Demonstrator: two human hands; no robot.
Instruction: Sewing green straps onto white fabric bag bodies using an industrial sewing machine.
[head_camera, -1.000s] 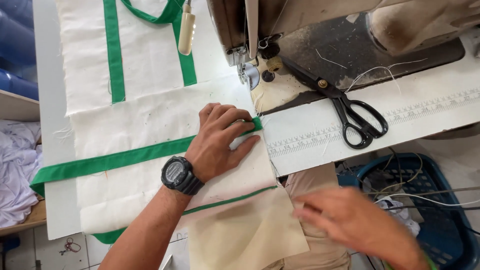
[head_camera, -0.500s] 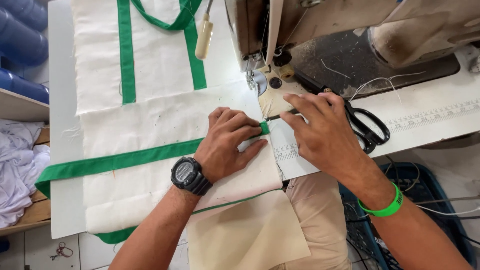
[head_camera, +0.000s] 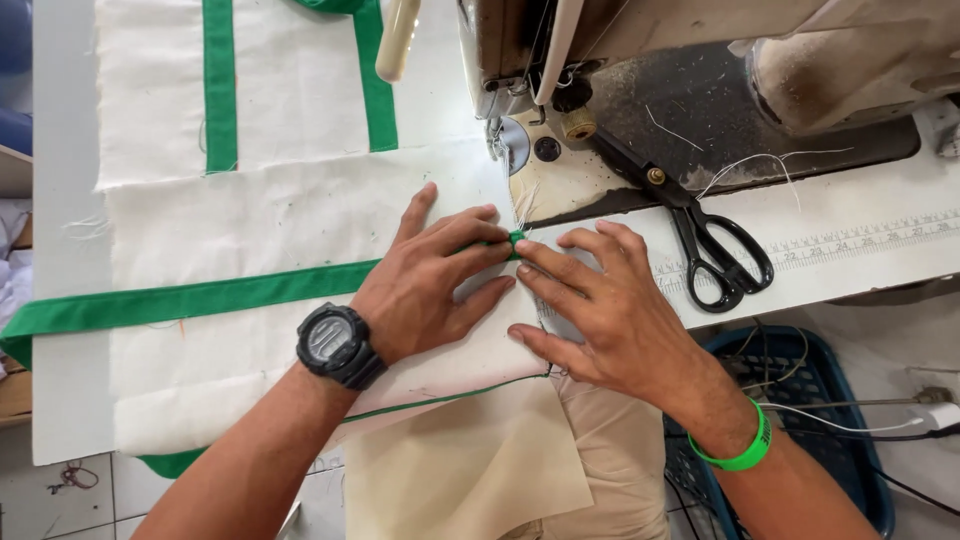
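your left hand lies flat, fingers spread, pressing on the white fabric panel, fingertips at the end of the green trim band that runs across it. your right hand is open too, palm down just beside the left, fingertips touching the same green end at the panel's right edge. neither hand grips anything.

the panel sits on the white table, its right edge close in front of the sewing machine. a second white piece with green strips lies further back, overlapping the panel's top edge. a printed ruler strip runs along the table edge to the right. black scissors lie closed, partly on the machine bed and the ruler, near your right hand but not touching. a blue plastic basket with cables sits below the table, right. black watch on left wrist, green band on right.
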